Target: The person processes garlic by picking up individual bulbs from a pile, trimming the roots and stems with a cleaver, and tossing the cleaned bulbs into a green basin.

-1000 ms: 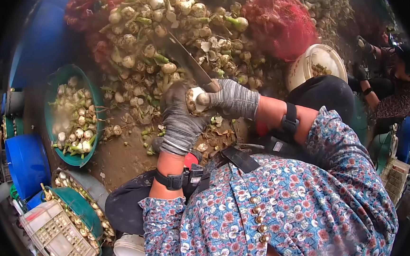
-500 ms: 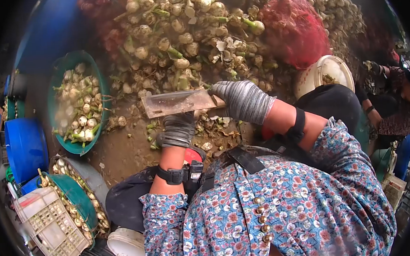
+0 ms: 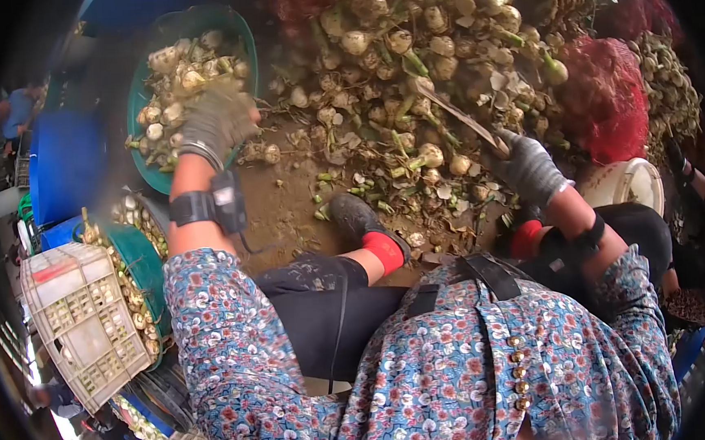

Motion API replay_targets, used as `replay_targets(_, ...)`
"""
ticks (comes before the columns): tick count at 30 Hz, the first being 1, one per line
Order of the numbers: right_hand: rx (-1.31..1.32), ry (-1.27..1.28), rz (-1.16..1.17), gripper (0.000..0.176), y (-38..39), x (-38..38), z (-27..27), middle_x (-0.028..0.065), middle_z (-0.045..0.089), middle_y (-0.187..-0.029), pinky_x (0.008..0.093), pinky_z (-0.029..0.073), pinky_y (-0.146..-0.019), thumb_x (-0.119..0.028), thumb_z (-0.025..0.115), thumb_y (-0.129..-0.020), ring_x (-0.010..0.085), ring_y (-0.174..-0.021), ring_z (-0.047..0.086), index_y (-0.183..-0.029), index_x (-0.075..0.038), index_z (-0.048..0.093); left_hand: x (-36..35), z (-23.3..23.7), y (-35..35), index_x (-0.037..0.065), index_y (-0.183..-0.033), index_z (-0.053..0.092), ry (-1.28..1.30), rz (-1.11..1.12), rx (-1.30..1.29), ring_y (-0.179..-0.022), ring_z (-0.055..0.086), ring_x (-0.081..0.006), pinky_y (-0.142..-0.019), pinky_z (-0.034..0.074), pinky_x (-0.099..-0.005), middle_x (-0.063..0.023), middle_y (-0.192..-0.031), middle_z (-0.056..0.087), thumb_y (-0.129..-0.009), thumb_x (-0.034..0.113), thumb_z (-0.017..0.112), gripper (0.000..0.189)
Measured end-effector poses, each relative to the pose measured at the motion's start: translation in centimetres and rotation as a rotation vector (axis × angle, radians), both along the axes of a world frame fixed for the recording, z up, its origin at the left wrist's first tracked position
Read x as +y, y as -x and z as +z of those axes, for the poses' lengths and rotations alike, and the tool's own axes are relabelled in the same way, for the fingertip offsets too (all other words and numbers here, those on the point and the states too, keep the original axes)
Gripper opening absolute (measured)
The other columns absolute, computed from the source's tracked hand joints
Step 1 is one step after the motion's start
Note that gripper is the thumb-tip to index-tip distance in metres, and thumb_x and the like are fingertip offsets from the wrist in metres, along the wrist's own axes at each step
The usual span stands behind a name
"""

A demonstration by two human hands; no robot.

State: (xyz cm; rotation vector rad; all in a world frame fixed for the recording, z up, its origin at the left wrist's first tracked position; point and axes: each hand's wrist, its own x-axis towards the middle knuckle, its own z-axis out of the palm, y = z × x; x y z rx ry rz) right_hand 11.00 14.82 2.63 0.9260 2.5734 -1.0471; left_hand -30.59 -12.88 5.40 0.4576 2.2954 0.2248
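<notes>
My left hand (image 3: 217, 125), in a grey glove, is over the near right part of a green oval basin (image 3: 142, 163) full of garlic bulbs (image 3: 172, 112). Motion smears its fingers, so what they hold cannot be made out. My right hand (image 3: 530, 168), also gloved, is closed round the handle of a broad knife (image 3: 461, 116). The blade is seen nearly edge-on and points up and left, over a large heap of garlic with green stems (image 3: 438, 46).
A red net sack (image 3: 606, 100) and a white bucket (image 3: 644, 187) stand at the right. Blue tubs (image 3: 71, 166) and a white crate (image 3: 90, 320) are at the left. Cut stem pieces (image 3: 325, 177) lie on the ground. Part of a person shows at the far right.
My left hand has moved from beneath the blade out to the basin at the left. My right hand has swung the knife from level to slanting. The view has shifted, so the surroundings appear farther right.
</notes>
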Motion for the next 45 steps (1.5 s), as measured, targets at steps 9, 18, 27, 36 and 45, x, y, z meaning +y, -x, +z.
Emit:
replay_targets(9,-0.192,-0.040,-0.010,0.037,0.5,-0.5,0.0,0.0212,0.066,-0.084,0.0417,0.051,-0.069,-0.028,0.070,-0.084,0.0370,-0.079,0.065,-0.112,-0.006,0.062,-6.3,-22.5,-2.4,0.009,-0.135,0.051,0.510,0.008,0.185,-0.127,0.049,-0.0348,-0.103,0.042,-0.0447,-0.0158,-0.137,0.052,-0.090,0.028,0.057,0.049)
replay_targets(18,-0.223,-0.062,0.054,0.041,-0.3,-0.5,-0.5,0.0197,0.066,-0.082,0.0445,0.051,-0.066,-0.037,0.070,-0.081,0.0388,-0.075,0.064,-0.113,-0.012,0.062,-4.3,-26.1,-5.4,0.007,-0.135,0.042,0.335,-0.009,0.115,-0.107,0.058,-0.0297,-0.096,0.045,-0.0381,-0.0144,-0.123,0.059,-0.075,0.031,0.078,0.074)
replay_targets(27,0.142,-0.131,0.207,0.020,-0.7,-1.5,3.3,0.0116,0.065,-0.074,0.0431,0.051,-0.060,-0.026,0.067,-0.080,0.0347,-0.069,0.065,-0.095,-0.015,0.062,10.4,-13.4,-14.7,0.002,-0.132,0.045,-0.678,0.757,-1.588,-0.115,0.055,-0.0351,-0.100,0.047,-0.0482,-0.0222,-0.130,0.052,-0.091,0.054,0.048,0.066)
replay_targets(36,0.202,-0.188,0.270,0.020,-4.5,-0.8,4.9,0.0119,0.065,-0.074,0.0439,0.050,-0.059,-0.016,0.065,-0.075,0.0345,-0.071,0.066,-0.095,-0.014,0.063,9.2,-5.2,-25.6,0.012,-0.139,0.045,-0.839,-0.414,-0.150,-0.120,0.054,-0.0207,-0.103,0.042,-0.0364,-0.0061,-0.135,0.055,-0.093,0.038,0.057,0.054)
replay_targets(45,0.134,-0.198,0.251,0.030,-7.5,0.4,2.0,0.0127,0.066,-0.078,0.0454,0.051,-0.059,-0.017,0.065,-0.075,0.0349,-0.073,0.066,-0.105,-0.013,0.062,7.9,-11.8,-27.8,0.013,-0.131,0.052,-0.678,-0.733,0.556,-0.112,0.059,-0.0243,-0.097,0.045,-0.0395,-0.0059,-0.127,0.059,-0.092,0.035,0.058,0.045)
